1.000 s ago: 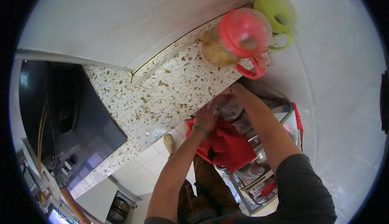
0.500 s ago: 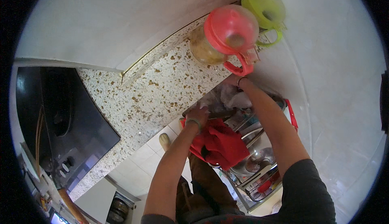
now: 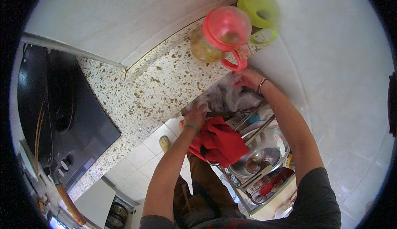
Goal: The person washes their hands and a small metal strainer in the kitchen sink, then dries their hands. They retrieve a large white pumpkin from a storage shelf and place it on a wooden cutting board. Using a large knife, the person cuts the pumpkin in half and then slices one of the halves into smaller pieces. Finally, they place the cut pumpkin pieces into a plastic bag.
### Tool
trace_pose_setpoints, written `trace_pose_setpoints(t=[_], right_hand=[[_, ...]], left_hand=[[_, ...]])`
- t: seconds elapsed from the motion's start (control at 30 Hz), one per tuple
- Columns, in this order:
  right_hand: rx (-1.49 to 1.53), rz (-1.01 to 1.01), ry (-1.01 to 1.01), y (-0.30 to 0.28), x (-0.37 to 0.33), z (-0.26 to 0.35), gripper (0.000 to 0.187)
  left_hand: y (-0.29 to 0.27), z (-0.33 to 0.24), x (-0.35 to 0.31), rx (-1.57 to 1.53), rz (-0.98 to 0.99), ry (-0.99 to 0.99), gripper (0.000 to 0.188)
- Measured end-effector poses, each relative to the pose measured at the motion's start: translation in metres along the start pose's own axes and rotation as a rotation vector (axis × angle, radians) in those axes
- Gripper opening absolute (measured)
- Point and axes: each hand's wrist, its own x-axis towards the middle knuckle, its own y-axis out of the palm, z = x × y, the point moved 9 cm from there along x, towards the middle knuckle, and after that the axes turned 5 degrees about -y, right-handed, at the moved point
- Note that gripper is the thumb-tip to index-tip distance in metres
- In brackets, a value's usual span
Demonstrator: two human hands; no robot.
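Observation:
A drawer under the counter stands pulled out, with crumpled clear plastic bags (image 3: 227,96) in its far compartment. At the compartment's left side, my left hand (image 3: 197,115) is open, fingers apart at the edge of the bags. A red cloth (image 3: 219,142) lies right beside this hand, draped over the drawer's left part. My right hand (image 3: 249,79) is at the far right corner of the compartment, just under the counter edge. Its fingers are bent in on a piece of the plastic film; the fingertips are partly blurred.
On the speckled counter (image 3: 140,92) stand a jug with a red lid (image 3: 227,28) and one with a green lid (image 3: 258,7). A black cooktop (image 3: 82,117) is at the left. Nearer in the drawer are a metal bowl (image 3: 269,146) and a wire rack.
My right hand has come further into view from below the red handle and shifted right. The left hand's fingers have spread, and the bags lie more stretched out. The view has shifted slightly.

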Motion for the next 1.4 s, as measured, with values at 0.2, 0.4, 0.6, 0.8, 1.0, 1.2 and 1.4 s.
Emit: trace_pose_setpoints(t=[0.2, 0.4, 0.6, 0.8, 1.0, 1.2, 1.4], right_hand=[[-0.289, -0.018, 0.021, 0.002, -0.018, 0.014, 0.032], [-0.379, 0.166, -0.081, 0.067, -0.086, 0.046, 0.034], [-0.400, 0.142, -0.158, 0.118, -0.149, 0.059, 0.027], [-0.078, 0.449, -0.387, 0.214, -0.203, 0.077, 0.028], [-0.832, 0.573, -0.791, 0.333, -0.251, 0.052, 0.034], [0.227, 0.731, -0.205, 0.442, -0.304, -0.032, 0.023], [0.284, 0.788, -0.110, 0.568, -0.363, -0.087, 0.006]], left_hand=[[-0.066, -0.021, -0.019, -0.362, -0.333, -0.072, 0.055], [-0.116, -0.063, -0.054, -0.700, -0.292, 0.252, 0.052], [-0.131, -0.009, -0.132, -1.166, -0.291, -0.005, 0.034], [-0.150, 0.016, -0.230, -1.636, -0.282, -0.167, 0.037], [-0.143, 0.047, -0.333, -1.728, -0.375, -0.161, 0.024], [-0.114, 0.123, -0.461, -1.838, -0.716, -0.157, 0.020], [-0.092, 0.206, -0.648, -2.297, -1.031, 0.044, 0.022]])
